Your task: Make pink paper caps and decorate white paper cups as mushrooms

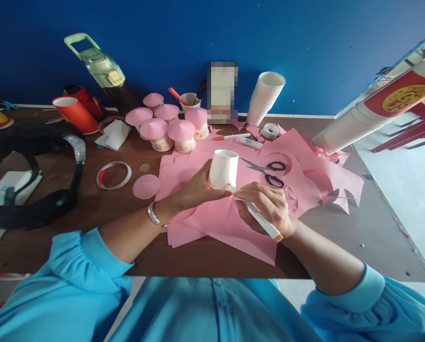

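Observation:
My left hand (198, 187) is wrapped round a white paper cup (224, 167), which is held bottom up above pink paper (234, 223). Small orange-brown marks show near the cup's lower rim. In my right hand (265, 206) is a white marker (258, 218) with an orange end, its tip against the cup's rim. Just beyond my right hand lie scissors (267, 170) with black handles. Behind the cup, a red-and-white marker (232, 137) and a glue stick (251, 142) rest on the paper. Several decorated cups with pink cone tops (182, 135) stand at the back left.
A tall stack of white cups (265, 97) leans near the blue wall. Another cup stack (355, 118) slants at the right. Tape rolls (113, 175) (270, 131), a pink disc (146, 186), a bottle (105, 71) and a black strap-like headgear (34, 221) are on the brown table.

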The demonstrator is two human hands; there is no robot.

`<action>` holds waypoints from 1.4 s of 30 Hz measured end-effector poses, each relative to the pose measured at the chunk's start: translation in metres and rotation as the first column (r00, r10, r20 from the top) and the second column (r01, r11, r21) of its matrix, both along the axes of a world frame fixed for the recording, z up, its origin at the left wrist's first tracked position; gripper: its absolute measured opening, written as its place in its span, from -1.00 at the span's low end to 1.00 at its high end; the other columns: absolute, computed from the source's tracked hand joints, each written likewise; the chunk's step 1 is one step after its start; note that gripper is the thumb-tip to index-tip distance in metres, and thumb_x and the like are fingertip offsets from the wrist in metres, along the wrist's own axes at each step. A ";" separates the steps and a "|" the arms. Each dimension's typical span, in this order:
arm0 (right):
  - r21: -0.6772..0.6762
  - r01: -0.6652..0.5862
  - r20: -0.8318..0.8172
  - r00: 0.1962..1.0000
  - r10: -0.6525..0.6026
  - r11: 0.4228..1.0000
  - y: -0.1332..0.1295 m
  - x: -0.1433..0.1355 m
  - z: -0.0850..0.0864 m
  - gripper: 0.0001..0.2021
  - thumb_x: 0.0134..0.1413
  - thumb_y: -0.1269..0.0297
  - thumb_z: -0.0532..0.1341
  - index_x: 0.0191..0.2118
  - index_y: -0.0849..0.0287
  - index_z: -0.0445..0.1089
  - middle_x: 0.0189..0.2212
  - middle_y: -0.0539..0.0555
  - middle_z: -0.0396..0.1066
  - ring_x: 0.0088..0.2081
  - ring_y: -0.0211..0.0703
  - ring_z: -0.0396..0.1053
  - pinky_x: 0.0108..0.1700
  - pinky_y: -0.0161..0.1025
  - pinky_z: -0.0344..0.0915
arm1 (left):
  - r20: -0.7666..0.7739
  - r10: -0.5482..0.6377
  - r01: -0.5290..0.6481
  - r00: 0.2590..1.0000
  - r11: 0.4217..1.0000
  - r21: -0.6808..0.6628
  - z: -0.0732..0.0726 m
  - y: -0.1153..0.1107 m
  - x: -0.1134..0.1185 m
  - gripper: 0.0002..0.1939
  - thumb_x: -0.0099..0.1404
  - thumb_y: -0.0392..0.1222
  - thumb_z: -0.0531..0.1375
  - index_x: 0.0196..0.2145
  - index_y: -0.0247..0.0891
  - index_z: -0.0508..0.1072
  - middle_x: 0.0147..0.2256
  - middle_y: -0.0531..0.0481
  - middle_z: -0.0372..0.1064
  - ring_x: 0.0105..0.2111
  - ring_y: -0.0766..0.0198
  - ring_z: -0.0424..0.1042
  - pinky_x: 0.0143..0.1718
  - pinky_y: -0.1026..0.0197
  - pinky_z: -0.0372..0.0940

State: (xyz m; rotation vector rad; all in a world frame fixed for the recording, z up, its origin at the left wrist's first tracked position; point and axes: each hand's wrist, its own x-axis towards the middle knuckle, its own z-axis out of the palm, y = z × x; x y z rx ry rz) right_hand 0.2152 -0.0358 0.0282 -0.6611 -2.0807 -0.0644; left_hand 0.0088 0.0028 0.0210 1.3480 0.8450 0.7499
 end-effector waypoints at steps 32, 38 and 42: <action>-0.015 -0.015 0.023 1.000 0.015 1.000 0.000 0.000 -0.002 -0.72 0.21 0.53 0.21 0.00 0.13 0.34 -0.36 0.03 0.52 -0.41 -0.20 0.53 -0.39 -0.27 0.49 | -0.022 0.002 -0.001 1.000 1.000 0.028 -0.006 0.001 -0.001 -0.33 0.14 -0.01 0.48 0.11 -0.15 0.30 0.05 -0.15 0.37 0.08 -0.04 0.38 0.00 -0.03 0.39; -0.004 -0.002 0.026 1.000 0.002 1.000 0.000 0.000 0.000 -0.71 0.20 0.54 0.22 0.00 0.14 0.35 -0.36 0.05 0.53 -0.41 -0.20 0.52 -0.41 -0.28 0.47 | -0.010 0.000 0.000 1.000 1.000 0.016 -0.006 0.001 0.000 -0.36 0.11 -0.03 0.50 0.04 -0.16 0.31 0.02 -0.14 0.38 0.05 -0.03 0.40 -0.05 -0.01 0.41; 0.005 0.014 0.016 1.000 -0.014 1.000 -0.001 -0.001 0.002 -0.70 0.18 0.55 0.21 0.00 0.14 0.37 -0.38 0.03 0.52 -0.45 -0.20 0.50 -0.44 -0.29 0.45 | -0.001 -0.009 0.009 1.000 1.000 0.018 -0.005 0.001 0.000 -0.38 0.13 0.01 0.49 0.03 -0.15 0.31 0.03 -0.14 0.38 0.05 -0.03 0.40 -0.05 -0.02 0.41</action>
